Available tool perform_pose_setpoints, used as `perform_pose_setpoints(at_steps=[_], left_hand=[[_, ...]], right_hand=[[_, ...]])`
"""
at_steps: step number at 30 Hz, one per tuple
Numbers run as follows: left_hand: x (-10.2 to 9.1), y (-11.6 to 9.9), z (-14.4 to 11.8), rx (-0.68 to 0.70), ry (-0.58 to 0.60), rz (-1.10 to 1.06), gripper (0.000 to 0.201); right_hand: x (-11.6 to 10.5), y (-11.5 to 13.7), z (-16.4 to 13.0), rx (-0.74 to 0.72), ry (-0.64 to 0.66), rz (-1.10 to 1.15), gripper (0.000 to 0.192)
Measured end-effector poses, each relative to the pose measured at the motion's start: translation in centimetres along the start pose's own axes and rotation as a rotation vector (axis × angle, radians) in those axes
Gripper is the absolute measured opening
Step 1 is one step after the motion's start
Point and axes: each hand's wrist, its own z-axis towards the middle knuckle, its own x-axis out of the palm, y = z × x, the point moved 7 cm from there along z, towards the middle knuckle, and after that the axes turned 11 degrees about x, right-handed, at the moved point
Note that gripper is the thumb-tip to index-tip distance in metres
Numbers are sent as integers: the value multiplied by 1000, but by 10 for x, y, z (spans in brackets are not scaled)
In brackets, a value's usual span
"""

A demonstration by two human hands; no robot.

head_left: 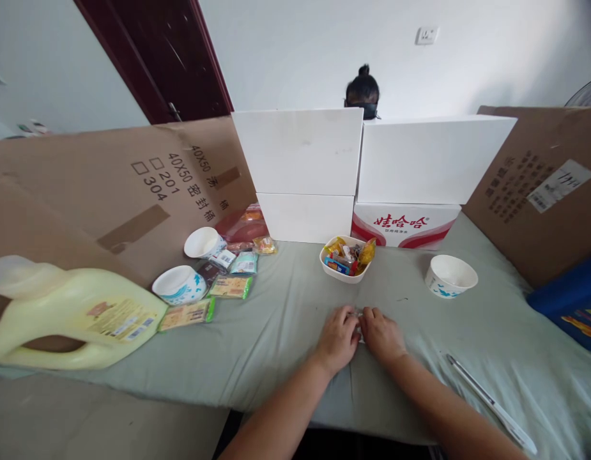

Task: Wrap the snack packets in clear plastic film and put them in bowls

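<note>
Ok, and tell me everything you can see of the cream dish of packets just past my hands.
The cream dish looks like smooth plastic, squarish with rounded corners. It sits upright on the grey-green cloth, before the white box and red-and-white box. Small wrapped packets fill it, including yellow, red and blue; a golden packet rises above the right rim. Neither hand touches it. I can't tell whether its back meets the boxes.

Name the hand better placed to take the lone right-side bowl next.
Probably the right hand: it is nearer the bowl; the left hand would reach past it. Both hands' fingers appear to pinch a small item, so neither looks free.
</note>
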Motion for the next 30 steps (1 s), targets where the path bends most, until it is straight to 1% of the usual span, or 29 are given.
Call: perform_pose_setpoints(at_steps=[2,3,7,9,10,11,13,14,15,17,20,23,25,26,28,29,30], left_hand=[[-2,-4,1,27,30,50,20],[-2,-4,1,19,35,63,20],[-2,3,0,-36,26,93,33],[0,5,-1,-38,39,108,38],[2,6,-2,-37,46,113,40],[3,7,-2,-36,52,117,42],[4,9,-3,-28,49,117,44],[3,11,-4,-22,37,113,44],[3,12,-4,-15,19,106,44],[0,16,-5,0,-30,82,46],[-2,19,-6,21,-90,52,46],[-2,20,-6,22,-103,66,40],[-1,20,-6,15,-92,81,35],[0,20,-6,10,-85,86,33],[1,21,-5,0,-69,90,32],[2,21,-5,-5,-60,90,31],[2,21,-4,-13,-51,88,31]], right_hand=[[-2,-6,2,10,-31,-9,20],[-5,-12,4,18,-50,-13,20],[-21,-42,10,58,-125,-23,22],[-30,-48,9,47,-156,-14,20],[-34,-44,6,-1,-164,15,20],[-36,-37,2,-83,-155,61,20],[-35,-14,-9,-293,-91,161,19],[-33,-3,-14,-380,-52,196,17],[-29,4,-19,-434,-18,213,16],[-23,10,-22,-449,9,193,13],[-18,5,-25,-443,5,157,13],[-23,-15,-25,-456,3,134,15],[-36,-38,-18,-438,-13,130,20],[-46,-53,-12,-417,-31,133,23],[-75,-90,8,-321,-90,129,30],[-92,-111,20,-256,-130,121,32],[-109,-135,34,-120,-177,74,31]])
